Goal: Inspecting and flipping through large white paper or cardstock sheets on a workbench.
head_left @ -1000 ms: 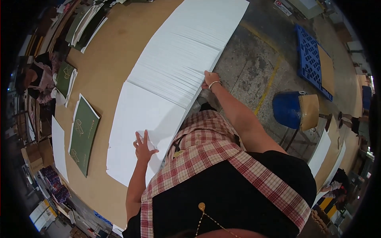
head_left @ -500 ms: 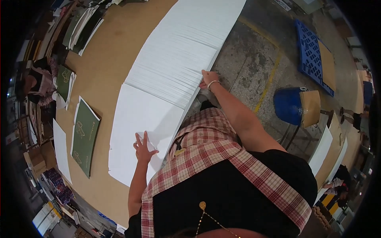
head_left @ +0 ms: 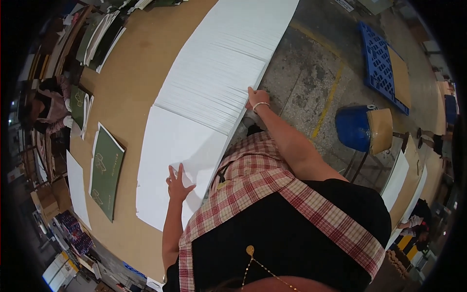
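"Where are the hands?"

"Both are at a long spread of white paper. The left hand (head_left: 180, 186) is open, thumb and fingers splayed, set flat-handed over a smooth white sheet (head_left: 170, 138), with nothing in its grasp. The right hand (head_left: 258, 99), farther out and to its right, is closed at the border of the fanned white sheets (head_left: 204, 78), thumb uppermost and fingers curled in. How many layers it pinches, one cannot tell."

"And the paper itself?"

"The smooth sheet reaches around the left hand on all sides. The fanned sheets begin just beyond it, their edges stepped in close ridges, and run on past the right hand, lying to that hand's left."

"What is pictured to the left?"

"On the same brown table (head_left: 141, 44), left of the left hand and apart from it, lies a green printed sheet (head_left: 108, 173) with gold line drawings. Farther left is a plain white sheet (head_left: 78, 190). Beyond them, a co-worker (head_left: 51, 104) stands at a small green stack (head_left: 78, 104)."

"To the right?"

"Past the right hand, over a concrete floor (head_left: 311, 73), stand a blue bin (head_left: 352, 129) with a cardboard piece (head_left: 381, 130) against it and, farther off, a blue pallet (head_left: 377, 63)."
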Available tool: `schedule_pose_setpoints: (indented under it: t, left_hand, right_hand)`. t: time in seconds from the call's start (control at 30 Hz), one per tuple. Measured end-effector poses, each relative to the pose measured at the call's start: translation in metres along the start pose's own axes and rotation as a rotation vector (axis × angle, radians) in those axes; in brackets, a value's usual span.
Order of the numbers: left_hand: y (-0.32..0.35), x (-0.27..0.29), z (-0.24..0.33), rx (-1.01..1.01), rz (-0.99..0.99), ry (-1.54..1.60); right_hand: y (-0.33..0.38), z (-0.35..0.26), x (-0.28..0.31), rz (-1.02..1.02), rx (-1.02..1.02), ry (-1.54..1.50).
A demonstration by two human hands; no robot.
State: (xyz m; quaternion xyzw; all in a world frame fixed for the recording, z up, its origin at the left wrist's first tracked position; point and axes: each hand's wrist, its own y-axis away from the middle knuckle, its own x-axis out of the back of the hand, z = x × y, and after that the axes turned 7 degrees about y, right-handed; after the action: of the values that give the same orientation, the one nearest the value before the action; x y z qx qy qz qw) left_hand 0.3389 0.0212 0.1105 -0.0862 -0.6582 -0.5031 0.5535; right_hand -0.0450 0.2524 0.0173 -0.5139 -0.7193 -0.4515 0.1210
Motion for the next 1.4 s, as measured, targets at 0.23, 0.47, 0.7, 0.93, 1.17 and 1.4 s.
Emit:
schedule_pose_setpoints:
  t: [0.23, 0.47, 0.7, 0.93, 1.17, 1.4]
  left_hand:
    - [-0.098, 0.073, -0.001, -0.333, 0.331, 0.219]
    - [-0.300, 0.158, 0.072, -0.185, 0.467, 0.294]
    - [-0.326, 0.152, 0.114, -0.141, 0.432, 0.117]
    - [-0.311, 0.155, 0.117, -0.143, 0.420, 0.189]
    - [-0.302, 0.155, 0.092, -0.140, 0.352, 0.197]
    - [-0.275, 0.145, 0.044, -0.156, 0.155, 0.270]
  right_hand:
    - [0.002, -0.029, 0.026, 0.205, -0.059, -0.129]
    - [-0.029, -0.035, -0.015, 0.491, -0.089, -0.565]
    - [-0.003, -0.036, -0.033, 0.513, 0.033, -0.767]
    - [0.015, -0.044, -0.024, 0.415, -0.028, -0.813]
    - [0.020, -0.042, 0.016, 0.696, 0.322, -0.358]
    - [0.000, -0.055, 0.036, 0.551, 0.792, 0.472]
